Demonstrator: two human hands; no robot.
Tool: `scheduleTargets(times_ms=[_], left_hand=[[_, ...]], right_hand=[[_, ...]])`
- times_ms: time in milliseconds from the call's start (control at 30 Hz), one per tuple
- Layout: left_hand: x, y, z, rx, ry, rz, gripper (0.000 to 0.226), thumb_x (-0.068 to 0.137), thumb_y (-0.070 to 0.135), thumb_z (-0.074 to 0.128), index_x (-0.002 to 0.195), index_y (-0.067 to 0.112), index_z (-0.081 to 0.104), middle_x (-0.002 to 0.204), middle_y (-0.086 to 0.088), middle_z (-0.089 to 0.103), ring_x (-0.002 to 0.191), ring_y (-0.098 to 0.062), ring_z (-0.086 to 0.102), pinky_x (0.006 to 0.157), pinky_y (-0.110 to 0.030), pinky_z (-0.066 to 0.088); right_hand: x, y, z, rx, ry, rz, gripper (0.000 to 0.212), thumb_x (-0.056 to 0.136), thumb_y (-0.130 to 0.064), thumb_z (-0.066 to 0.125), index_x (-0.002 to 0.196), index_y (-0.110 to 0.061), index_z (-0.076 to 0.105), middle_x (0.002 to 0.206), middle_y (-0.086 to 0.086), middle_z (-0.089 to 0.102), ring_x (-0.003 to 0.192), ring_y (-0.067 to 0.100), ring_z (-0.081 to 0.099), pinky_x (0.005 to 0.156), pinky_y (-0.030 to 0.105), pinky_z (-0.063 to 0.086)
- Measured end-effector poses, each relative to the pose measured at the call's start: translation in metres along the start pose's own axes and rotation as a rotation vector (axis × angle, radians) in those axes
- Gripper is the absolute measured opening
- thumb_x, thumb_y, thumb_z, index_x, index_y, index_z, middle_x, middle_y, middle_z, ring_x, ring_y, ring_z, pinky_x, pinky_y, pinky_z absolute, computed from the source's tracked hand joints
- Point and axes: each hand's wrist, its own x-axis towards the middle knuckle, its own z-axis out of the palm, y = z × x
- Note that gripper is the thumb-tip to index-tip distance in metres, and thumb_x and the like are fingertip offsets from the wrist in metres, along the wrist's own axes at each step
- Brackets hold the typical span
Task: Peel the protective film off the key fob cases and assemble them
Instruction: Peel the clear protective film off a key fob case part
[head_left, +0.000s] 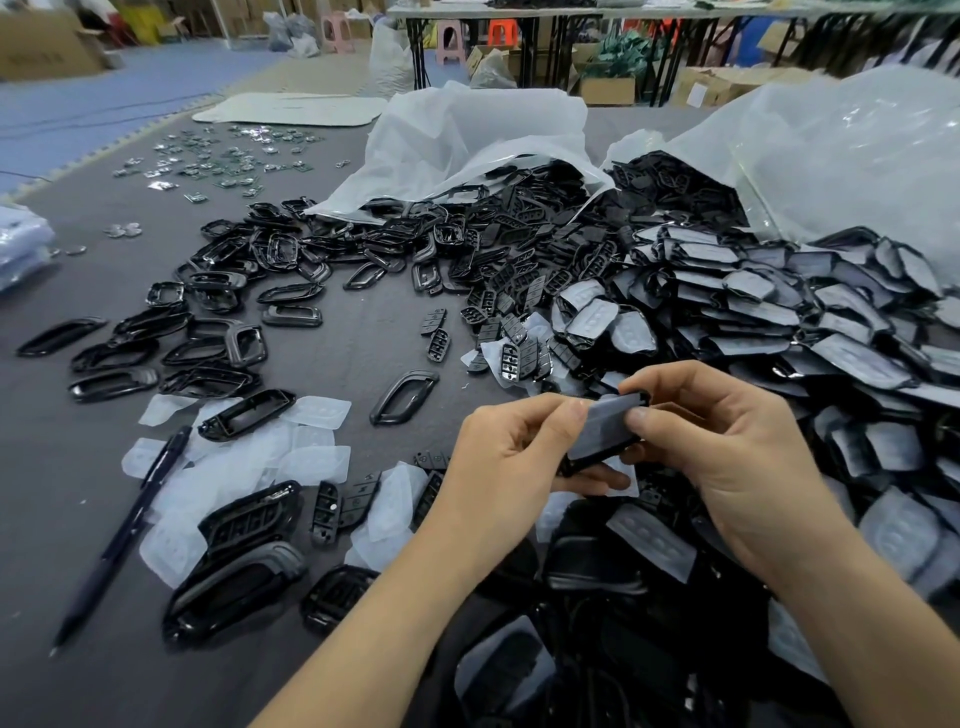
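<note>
Both hands hold one black key fob case (605, 434) with a cloudy protective film on its face, just above the table near the front centre. My left hand (511, 462) grips its left side, thumb on top and fingers underneath. My right hand (727, 447) pinches its right end with thumb and fingers. A big heap of film-covered cases (769, 306) spreads to the right. Black frame rings (228, 312) lie scattered to the left. Peeled white films (270, 457) lie in a pile at front left.
Two white plastic bags (467, 135) spill black parts at the back. A dark pen (124, 530) lies at the front left. Small button pads (519, 358) sit mid-table. Circuit boards (218, 161) are strewn at the far left. More cases lie under my forearms.
</note>
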Motion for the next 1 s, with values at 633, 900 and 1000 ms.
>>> scheduleTargets(times_ms=[633,900,1000], left_hand=[[0.0003,-0.0031,0.0007,0.044,-0.034,0.027,0.024,0.095,-0.001,0.054,0.102,0.017,0.068,0.085,-0.008,0.074,0.070,-0.023,0.073,0.064,-0.023,0.056],[0.0004,-0.0011,0.0018,0.031,-0.036,0.005,0.026,0.097,-0.002,0.048,0.102,0.015,0.067,0.080,-0.002,0.073,0.067,-0.020,0.072,0.062,-0.021,0.055],[0.0006,-0.0015,0.0023,0.028,-0.029,-0.001,0.027,0.098,0.000,0.046,0.103,0.016,0.067,0.083,-0.003,0.073,0.068,-0.023,0.072,0.061,-0.022,0.056]], right_hand=[[0.0016,0.0037,-0.0025,0.123,0.006,0.084,0.036,0.084,0.006,0.056,0.069,-0.023,0.072,0.069,0.002,0.068,0.066,0.014,0.065,0.058,0.023,0.053],[0.0009,0.0025,0.0000,0.123,0.037,0.084,0.040,0.084,0.009,0.055,0.065,-0.022,0.070,0.065,0.001,0.066,0.062,0.014,0.063,0.057,0.023,0.054],[0.0003,0.0026,0.0005,0.118,0.055,0.085,0.039,0.084,0.009,0.054,0.065,-0.021,0.069,0.064,0.001,0.065,0.061,0.014,0.062,0.056,0.023,0.053]])
